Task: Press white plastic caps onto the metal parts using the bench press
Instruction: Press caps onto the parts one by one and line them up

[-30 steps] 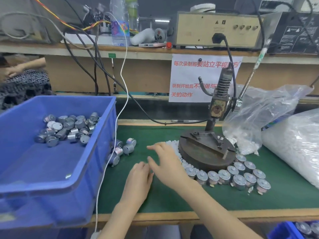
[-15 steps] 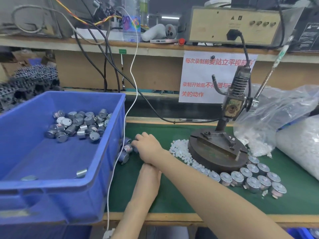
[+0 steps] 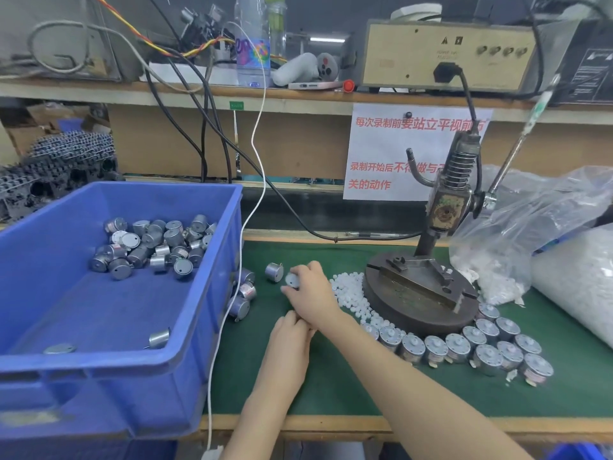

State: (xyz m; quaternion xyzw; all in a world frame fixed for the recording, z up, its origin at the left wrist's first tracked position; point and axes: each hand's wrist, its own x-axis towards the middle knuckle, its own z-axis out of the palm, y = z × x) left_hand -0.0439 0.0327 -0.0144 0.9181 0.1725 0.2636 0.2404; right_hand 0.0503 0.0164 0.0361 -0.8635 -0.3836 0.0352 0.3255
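Roughly centre frame, right hand [image 3: 311,293] reaches across the green mat [image 3: 331,386], fingers curled round one metal part [image 3: 292,280], round face turned to the camera. The part sits at the hand's upper-left edge, at the fingertips. Left hand [image 3: 292,340] lies just below, knuckles up, its fingertips tucked under the right wrist; can't tell whether it holds anything. A loose part [image 3: 274,271] lies just left of the held one, not touching the hand. A few more parts [image 3: 243,293] sit against the blue bin [image 3: 199,343], which holds a heap of parts [image 3: 149,244] in its far end. White caps [image 3: 348,293] are scattered just right of the right hand, against the bench press [image 3: 421,287] base. A curved row of parts [image 3: 464,346] rings the base's near side, lower right. Cap bags [image 3: 580,277] at right edge.
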